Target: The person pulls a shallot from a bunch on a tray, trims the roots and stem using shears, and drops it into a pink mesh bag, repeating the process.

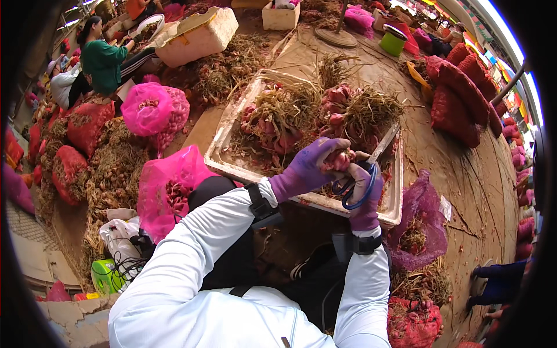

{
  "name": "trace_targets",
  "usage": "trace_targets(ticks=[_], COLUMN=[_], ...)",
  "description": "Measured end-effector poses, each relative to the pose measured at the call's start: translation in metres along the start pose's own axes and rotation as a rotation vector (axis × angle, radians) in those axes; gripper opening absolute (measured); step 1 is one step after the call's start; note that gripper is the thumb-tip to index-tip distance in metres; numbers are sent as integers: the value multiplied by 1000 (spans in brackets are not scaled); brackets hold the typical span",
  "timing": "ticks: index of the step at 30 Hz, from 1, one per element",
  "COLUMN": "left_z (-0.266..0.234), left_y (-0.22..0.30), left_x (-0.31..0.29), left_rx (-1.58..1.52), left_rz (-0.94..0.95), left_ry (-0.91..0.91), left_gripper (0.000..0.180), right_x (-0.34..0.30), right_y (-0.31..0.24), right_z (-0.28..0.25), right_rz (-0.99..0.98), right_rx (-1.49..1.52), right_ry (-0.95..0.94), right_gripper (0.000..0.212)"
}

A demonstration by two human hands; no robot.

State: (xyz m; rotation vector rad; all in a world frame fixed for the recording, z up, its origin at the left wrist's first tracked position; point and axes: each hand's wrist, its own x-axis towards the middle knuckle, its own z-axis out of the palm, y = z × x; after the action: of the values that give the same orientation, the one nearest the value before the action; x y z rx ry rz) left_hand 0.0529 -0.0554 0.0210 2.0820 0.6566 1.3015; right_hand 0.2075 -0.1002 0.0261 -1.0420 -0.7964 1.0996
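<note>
My left hand (304, 167), in a purple glove, is closed round a small bunch of reddish shallots (337, 160) above the near side of a white foam tray (313, 204). My right hand (366, 196), gloved alike, has its fingers at the loops of blue-handled scissors (383, 142), whose blades point away over the tray's right side. Its fingertips meet the shallots from the right. Bunches of shallots with dry stalks (281, 116) fill the tray's far part, and another bunch (362, 113) lies to their right. The tray's bottom is partly hidden by my hands.
Pink mesh bags (168, 188) of shallots stand left of the tray; a purple mesh bag (418, 226) lies to its right. A large foam box (200, 37) is farther left, near a person in green (104, 64). Red sacks (461, 98) are piled at far right.
</note>
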Motion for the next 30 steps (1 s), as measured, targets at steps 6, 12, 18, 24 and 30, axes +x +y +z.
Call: trace_targets(ticks=[6, 12, 18, 24, 30], left_z=[4, 6, -3, 1, 0], left_y=[-6, -1, -5, -6, 0], left_x=[-2, 4, 7, 9, 8], left_rx=[-218, -775, 188, 192, 283], left_rz=[-10, -288, 47, 172, 72], left_ry=[-18, 64, 24, 12, -3], left_gripper=[65, 59, 56, 54, 59], right_x=[3, 8, 0, 5, 1], right_y=[4, 5, -3, 7, 9], right_z=[-12, -5, 13, 1, 11], right_rz=[212, 1, -161, -162, -237], right_rx=[186, -252, -133, -16, -172], right_ry=[-107, 81, 12, 4, -48], right_gripper=[24, 35, 39, 43, 49])
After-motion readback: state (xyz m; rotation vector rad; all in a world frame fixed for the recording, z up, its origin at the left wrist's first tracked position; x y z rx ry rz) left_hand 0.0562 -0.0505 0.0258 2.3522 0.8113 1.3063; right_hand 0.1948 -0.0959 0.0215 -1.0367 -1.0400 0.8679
